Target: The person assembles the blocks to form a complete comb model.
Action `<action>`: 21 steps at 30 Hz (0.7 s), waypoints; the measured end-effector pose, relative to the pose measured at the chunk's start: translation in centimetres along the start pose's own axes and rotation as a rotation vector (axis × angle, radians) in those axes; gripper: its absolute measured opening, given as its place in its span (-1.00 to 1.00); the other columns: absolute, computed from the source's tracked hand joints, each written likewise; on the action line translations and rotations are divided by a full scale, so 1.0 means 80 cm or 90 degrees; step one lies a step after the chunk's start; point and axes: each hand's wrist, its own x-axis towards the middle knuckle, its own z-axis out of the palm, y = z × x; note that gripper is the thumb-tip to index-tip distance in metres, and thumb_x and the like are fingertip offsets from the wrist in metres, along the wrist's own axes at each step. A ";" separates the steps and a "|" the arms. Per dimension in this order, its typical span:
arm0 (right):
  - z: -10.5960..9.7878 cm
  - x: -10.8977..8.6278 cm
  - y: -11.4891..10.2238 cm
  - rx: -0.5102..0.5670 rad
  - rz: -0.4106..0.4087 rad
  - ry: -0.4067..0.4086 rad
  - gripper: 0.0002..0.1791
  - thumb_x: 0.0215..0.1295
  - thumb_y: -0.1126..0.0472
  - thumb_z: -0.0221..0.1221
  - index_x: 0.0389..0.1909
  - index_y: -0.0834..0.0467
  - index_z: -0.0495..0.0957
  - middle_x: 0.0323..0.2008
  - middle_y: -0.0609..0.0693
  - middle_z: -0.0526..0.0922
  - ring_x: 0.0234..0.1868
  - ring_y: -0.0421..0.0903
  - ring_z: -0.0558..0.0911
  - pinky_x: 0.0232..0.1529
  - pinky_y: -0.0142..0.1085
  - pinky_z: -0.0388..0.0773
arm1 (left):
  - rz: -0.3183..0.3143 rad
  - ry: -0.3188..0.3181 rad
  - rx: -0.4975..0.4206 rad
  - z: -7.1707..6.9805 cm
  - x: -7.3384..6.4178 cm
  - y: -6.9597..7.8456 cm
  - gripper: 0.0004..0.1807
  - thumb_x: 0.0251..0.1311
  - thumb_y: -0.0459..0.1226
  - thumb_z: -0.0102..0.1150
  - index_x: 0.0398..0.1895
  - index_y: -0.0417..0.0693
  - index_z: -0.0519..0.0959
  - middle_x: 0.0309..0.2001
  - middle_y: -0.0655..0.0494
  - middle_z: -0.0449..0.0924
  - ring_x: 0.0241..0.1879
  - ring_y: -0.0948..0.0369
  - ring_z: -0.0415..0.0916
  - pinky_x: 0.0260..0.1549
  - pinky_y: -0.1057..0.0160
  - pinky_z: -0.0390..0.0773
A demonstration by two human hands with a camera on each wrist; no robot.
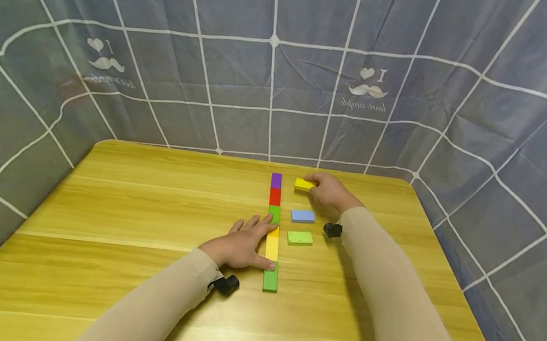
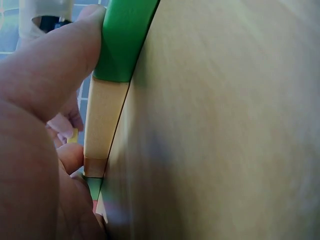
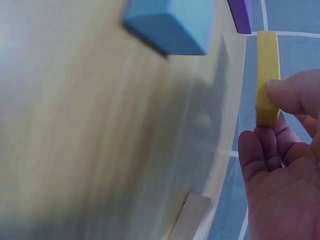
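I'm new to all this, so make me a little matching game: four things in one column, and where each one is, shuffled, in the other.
Things
1) purple block
2) blue block
3) left hand
4) held yellow block

Places
a) touching the row of blocks
b) between the fingers of the right hand
c) at the row's far end
d) right of the row, just beyond the lime block

Pairs: 1-c, 2-d, 3-a, 4-b

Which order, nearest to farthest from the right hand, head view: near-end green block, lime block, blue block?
1. Blue block: right of the row, closest to the right hand.
2. Lime block: just below the blue one in that view.
3. Near-end green block: at the row's lower end.
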 end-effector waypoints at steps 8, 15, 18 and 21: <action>0.000 0.029 -0.010 -0.031 -0.008 0.008 -0.43 0.42 0.43 0.01 0.44 0.23 0.49 0.42 0.24 0.53 0.48 0.18 0.46 0.50 0.02 0.40 | 0.001 0.004 -0.006 0.001 0.001 -0.002 0.12 0.20 0.24 0.42 0.72 0.15 0.07 0.76 0.11 -0.25 0.73 -0.05 -0.39 0.64 -0.22 -0.41; 0.006 0.044 -0.014 -0.045 -0.004 0.001 -0.43 0.42 0.46 0.01 0.43 0.23 0.50 0.44 0.23 0.52 0.54 0.20 0.40 0.57 0.04 0.29 | 0.003 0.008 0.000 0.003 0.002 -0.003 0.12 0.19 0.23 0.44 0.71 0.16 0.07 0.75 0.11 -0.24 0.73 -0.05 -0.36 0.63 -0.23 -0.38; 0.009 0.049 -0.016 -0.046 -0.002 -0.007 -0.43 0.42 0.46 0.00 0.44 0.23 0.50 0.44 0.22 0.52 0.55 0.20 0.38 0.59 0.05 0.27 | 0.005 0.009 -0.002 0.003 0.002 -0.004 0.13 0.19 0.24 0.43 0.71 0.16 0.06 0.75 0.10 -0.24 0.73 -0.05 -0.36 0.63 -0.23 -0.38; 0.015 0.056 -0.015 -0.042 -0.003 -0.016 -0.42 0.41 0.46 0.02 0.43 0.23 0.51 0.45 0.20 0.52 0.56 0.19 0.37 0.59 0.04 0.26 | 0.003 0.006 -0.001 0.004 0.003 -0.006 0.14 0.19 0.25 0.43 0.72 0.18 0.04 0.76 0.12 -0.26 0.74 -0.03 -0.38 0.64 -0.21 -0.39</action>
